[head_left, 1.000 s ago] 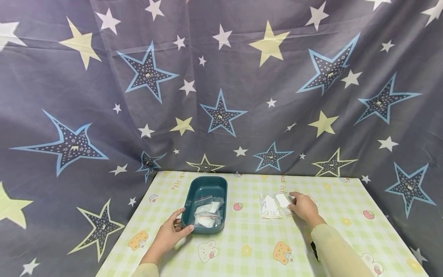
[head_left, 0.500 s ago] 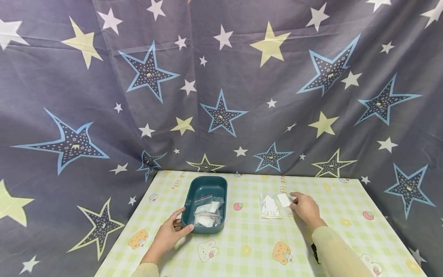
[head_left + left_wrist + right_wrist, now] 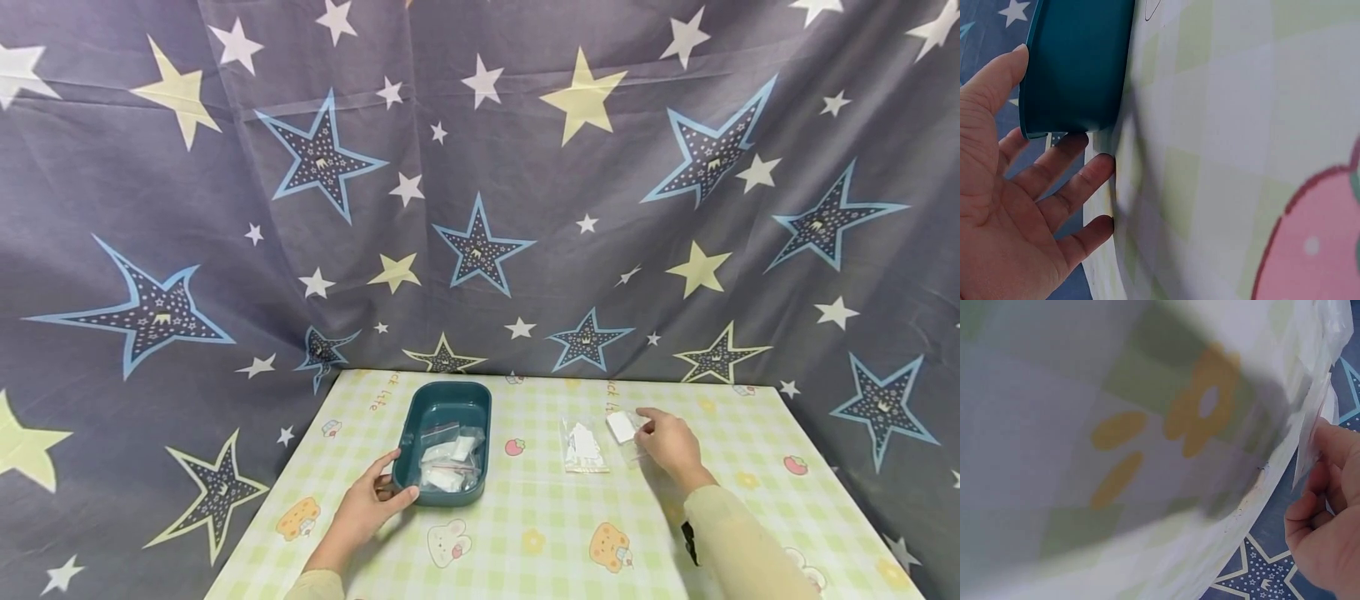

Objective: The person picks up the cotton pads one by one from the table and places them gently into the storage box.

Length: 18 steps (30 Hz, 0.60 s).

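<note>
In the head view my left hand (image 3: 369, 502) holds the near left corner of a teal plastic box (image 3: 486, 417), thumb at the near rim and index finger along the left side. The left wrist view shows the thumb on the box's edge (image 3: 1079, 69) and the other fingers spread. Several small clear zip bags (image 3: 450, 454) with white contents lie inside. To the right, my right hand (image 3: 673, 450) pinches the edge of a clear zip bag (image 3: 622, 427) holding a white piece, tilted up slightly. Another clear zip bag (image 3: 583, 448) with white pieces lies flat to its left.
The table wears a green checked cloth (image 3: 532, 517) printed with cartoon animals and fruit. Behind it and on both sides hangs a dark curtain (image 3: 495, 167) with stars, close to the table's far edge.
My right hand has shifted slightly right with the pinched zip bag, widening the gap from the other bag. The left hand and the box stay in place.
</note>
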### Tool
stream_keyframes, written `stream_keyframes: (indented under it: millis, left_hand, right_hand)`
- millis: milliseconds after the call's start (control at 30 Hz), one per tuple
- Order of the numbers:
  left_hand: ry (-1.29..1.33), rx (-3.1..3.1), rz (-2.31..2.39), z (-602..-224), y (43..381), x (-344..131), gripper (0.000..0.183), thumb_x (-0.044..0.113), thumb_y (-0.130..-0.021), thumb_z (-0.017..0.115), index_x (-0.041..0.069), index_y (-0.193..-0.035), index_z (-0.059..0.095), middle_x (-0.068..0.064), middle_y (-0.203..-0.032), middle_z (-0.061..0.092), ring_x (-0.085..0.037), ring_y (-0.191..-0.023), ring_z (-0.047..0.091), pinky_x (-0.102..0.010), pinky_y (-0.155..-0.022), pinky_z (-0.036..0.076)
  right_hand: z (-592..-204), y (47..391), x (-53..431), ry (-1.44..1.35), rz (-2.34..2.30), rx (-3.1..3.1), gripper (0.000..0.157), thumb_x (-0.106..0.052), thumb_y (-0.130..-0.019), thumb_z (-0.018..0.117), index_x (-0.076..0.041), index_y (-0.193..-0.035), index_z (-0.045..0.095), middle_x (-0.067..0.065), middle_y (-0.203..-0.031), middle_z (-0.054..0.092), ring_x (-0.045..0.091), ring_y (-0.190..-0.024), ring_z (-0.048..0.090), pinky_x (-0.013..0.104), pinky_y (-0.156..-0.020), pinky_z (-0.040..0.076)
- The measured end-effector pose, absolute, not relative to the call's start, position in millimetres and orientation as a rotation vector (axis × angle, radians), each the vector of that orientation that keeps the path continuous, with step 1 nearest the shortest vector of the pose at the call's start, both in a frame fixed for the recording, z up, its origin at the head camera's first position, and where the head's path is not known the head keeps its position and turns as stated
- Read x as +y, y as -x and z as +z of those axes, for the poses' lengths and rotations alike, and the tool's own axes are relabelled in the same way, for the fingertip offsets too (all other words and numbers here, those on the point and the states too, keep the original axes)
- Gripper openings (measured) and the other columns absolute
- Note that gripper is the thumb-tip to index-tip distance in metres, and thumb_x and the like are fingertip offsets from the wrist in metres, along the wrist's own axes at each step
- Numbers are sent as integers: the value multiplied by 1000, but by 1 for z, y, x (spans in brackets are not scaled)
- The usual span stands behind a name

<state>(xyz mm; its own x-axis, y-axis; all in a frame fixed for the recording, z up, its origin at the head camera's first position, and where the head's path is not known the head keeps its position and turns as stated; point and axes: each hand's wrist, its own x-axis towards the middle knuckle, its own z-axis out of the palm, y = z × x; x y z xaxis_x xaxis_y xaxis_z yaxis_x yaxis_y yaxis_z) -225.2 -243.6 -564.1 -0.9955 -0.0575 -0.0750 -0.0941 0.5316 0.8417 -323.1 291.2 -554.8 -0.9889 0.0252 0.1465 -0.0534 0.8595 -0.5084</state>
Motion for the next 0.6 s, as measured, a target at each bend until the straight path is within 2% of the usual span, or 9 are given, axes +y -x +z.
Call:
stream_keyframes:
  millis: [300,600]
  left_hand:
    - [138,2724,1490,-564,224,-243,86,41,-90,87,21,-163,46,-24,-138,71,-33,-115,76,-51,-98,61]
    - [131,2721,1509,-564,224,-243,86,40,-91,87,21,-163,46,-23,-137,71,-32,-115,76,-52,-99,61]
  right_hand:
    - [-538,323,275,-71,849,-2839,51,-10,-91,71,-2,-142,67,10,-100,82,18,-76,66,34,-66,48]
    - [-527,327,249,-212,901,-2756,51,-7,-89,73,-3,-140,69,6,-92,82,16,-79,67,34,-70,50]
